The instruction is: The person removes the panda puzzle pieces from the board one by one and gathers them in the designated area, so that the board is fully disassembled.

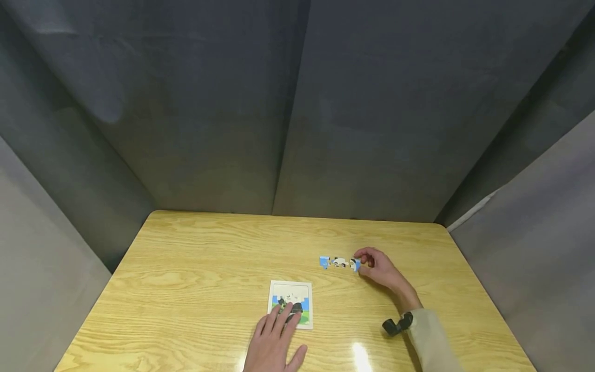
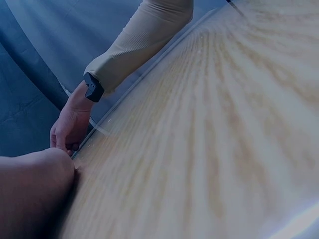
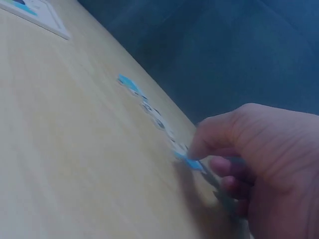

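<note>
A square jigsaw puzzle board (image 1: 310, 305) with a white frame and a panda picture lies near the front of the table. Across its lower left part rests my left hand (image 1: 271, 341), fingers spread and fairly straight. Farther back, three loose puzzle pieces lie in a row: a blue one (image 1: 324, 261) at left, one with a panda's face (image 1: 340, 262) in the middle, and a blue and white puzzle piece (image 1: 355, 264) at right. My right hand (image 1: 382, 268) pinches the right-hand piece at its outer edge, close to the tabletop (image 3: 99, 149).
Light wood-grain table (image 1: 195, 289) with rounded back corners. Dark grey curtains (image 1: 209, 129) hang behind it, and paler ones (image 1: 534, 232) at the sides. A black wrist camera (image 1: 397, 324) sits on the right wrist, by a beige sleeve (image 1: 434, 341).
</note>
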Demonstrator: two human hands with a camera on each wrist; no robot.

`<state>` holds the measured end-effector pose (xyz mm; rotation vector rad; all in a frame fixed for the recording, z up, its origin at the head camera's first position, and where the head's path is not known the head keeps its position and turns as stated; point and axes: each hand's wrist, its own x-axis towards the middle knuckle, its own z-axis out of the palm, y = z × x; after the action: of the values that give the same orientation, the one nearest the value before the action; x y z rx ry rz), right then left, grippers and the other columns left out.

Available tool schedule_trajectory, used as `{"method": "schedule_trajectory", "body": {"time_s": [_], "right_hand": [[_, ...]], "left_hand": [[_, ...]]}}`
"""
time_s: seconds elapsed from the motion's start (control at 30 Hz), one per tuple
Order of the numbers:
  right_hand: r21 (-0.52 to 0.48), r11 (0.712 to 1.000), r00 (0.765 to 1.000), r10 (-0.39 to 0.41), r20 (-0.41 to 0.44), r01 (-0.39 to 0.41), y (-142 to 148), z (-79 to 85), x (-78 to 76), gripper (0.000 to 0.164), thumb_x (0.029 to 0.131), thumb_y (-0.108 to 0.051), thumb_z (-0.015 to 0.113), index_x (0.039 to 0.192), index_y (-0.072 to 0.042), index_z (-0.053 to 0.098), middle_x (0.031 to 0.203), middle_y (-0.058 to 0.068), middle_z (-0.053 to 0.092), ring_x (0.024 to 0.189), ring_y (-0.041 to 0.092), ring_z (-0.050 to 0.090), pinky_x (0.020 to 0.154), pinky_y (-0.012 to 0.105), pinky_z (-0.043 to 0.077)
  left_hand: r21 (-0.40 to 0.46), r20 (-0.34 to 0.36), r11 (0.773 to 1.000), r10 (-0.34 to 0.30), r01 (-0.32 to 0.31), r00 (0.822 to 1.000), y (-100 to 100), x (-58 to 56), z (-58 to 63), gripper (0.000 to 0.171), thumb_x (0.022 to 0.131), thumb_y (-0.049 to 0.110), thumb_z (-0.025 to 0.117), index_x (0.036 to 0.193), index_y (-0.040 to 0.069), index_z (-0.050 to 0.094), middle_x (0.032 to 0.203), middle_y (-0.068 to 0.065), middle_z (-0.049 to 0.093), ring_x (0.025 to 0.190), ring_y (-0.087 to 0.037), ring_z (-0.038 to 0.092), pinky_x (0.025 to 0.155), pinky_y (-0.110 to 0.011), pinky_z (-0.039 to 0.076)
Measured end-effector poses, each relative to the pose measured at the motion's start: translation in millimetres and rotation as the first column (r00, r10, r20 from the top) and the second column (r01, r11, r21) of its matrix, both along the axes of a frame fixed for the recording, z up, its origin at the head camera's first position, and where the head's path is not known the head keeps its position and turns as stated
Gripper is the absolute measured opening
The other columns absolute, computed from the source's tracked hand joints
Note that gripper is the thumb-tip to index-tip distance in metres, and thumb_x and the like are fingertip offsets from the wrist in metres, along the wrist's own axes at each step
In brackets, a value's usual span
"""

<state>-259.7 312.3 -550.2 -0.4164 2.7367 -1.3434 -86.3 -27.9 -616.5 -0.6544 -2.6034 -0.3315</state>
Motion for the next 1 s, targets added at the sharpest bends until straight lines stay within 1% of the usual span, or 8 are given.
{"method": "schedule_trajectory", "body": {"time_s": [0.1,0.23,0.33,0.43,0.53,0.67,0.83,1.0], "right_hand": [[0.038,0.999,0.995,-0.033,-0.098,0.037,-5.4,-4.8,3.9,0.031,0.087,0.007,0.07,0.118,0.004,0.066,0.098,0.02,0.058,0.082,0.025,0.046,0.068,0.028,0.036],[0.057,0.998,0.979,-0.02,-0.202,0.032,-23.4,1.3,15.9,0.028,0.088,0.008,0.069,0.115,0.003,0.068,0.097,0.016,0.06,0.081,0.025,0.05,0.067,0.025,0.041],[0.035,0.999,0.965,0.044,-0.258,-0.036,-43.7,6.5,27.0,0.027,0.088,0.01,0.067,0.113,0.003,0.069,0.093,0.011,0.06,0.079,0.021,0.052,0.064,0.024,0.044],[0.021,0.99,0.945,0.137,-0.297,-0.137,-69.7,8.9,38.3,0.026,0.086,0.011,0.067,0.11,0.002,0.07,0.09,0.007,0.061,0.076,0.014,0.052,0.062,0.022,0.046],[0.036,0.971,0.926,0.238,-0.292,-0.238,-97.9,10.5,49.5,0.025,0.087,0.009,0.068,0.111,0.001,0.071,0.091,0.004,0.062,0.077,0.009,0.052,0.063,0.021,0.048],[0.048,0.941,0.916,0.337,-0.219,-0.334,-129.1,10.2,60.6,0.022,0.095,0.003,0.067,0.117,0.0,0.07,0.099,0.005,0.065,0.084,0.008,0.056,0.07,0.022,0.053],[0.062,0.925,0.916,0.379,-0.131,-0.374,-149.1,3.8,64.5,0.024,0.1,0.001,0.064,0.124,-0.001,0.067,0.104,0.006,0.064,0.089,0.012,0.058,0.076,0.023,0.053],[0.096,0.911,0.905,0.41,-0.113,-0.401,-154.6,-1.5,64.4,0.027,0.099,0.001,0.066,0.125,-0.002,0.067,0.101,0.007,0.062,0.086,0.011,0.055,0.074,0.022,0.052]], "left_hand": [[-0.007,0.013,1.0,0.005,-0.005,1.0,1.3,0.6,2.3,0.061,0.103,0.06,0.049,0.152,0.025,0.053,0.161,-0.002,0.046,0.144,-0.028,0.047,0.107,-0.047,0.049],[-0.022,0.037,1.0,0.009,-0.008,0.999,3.4,0.3,4.9,0.064,0.104,0.06,0.046,0.156,0.023,0.049,0.164,-0.004,0.043,0.148,-0.029,0.043,0.11,-0.048,0.047],[-0.022,0.071,1.0,0.004,-0.002,0.997,3.9,0.2,6.7,0.066,0.105,0.059,0.044,0.158,0.021,0.046,0.166,-0.005,0.039,0.15,-0.031,0.04,0.111,-0.051,0.045],[-0.013,0.113,1.0,0.001,0.0,0.994,3.4,0.3,9.2,0.067,0.106,0.059,0.043,0.161,0.02,0.041,0.168,-0.006,0.035,0.152,-0.032,0.036,0.113,-0.053,0.043],[-0.011,0.143,1.0,0.001,0.001,0.99,2.4,-0.1,11.5,0.068,0.107,0.059,0.041,0.162,0.02,0.039,0.17,-0.006,0.033,0.153,-0.032,0.034,0.114,-0.054,0.042],[-0.017,0.161,1.0,-0.004,0.007,0.987,0.9,-0.8,12.8,0.067,0.107,0.059,0.039,0.162,0.02,0.039,0.17,-0.006,0.031,0.155,-0.032,0.032,0.116,-0.054,0.04],[-0.01,0.18,1.0,-0.017,0.019,0.984,-0.3,-0.3,14.2,0.064,0.108,0.059,0.039,0.16,0.021,0.044,0.171,-0.006,0.03,0.155,-0.032,0.03,0.117,-0.054,0.039],[0.012,0.191,1.0,-0.016,0.014,0.981,-0.7,4.3,16.1,0.057,0.107,0.057,0.043,0.154,0.024,0.053,0.167,-0.006,0.037,0.153,-0.034,0.034,0.114,-0.056,0.041]]}}
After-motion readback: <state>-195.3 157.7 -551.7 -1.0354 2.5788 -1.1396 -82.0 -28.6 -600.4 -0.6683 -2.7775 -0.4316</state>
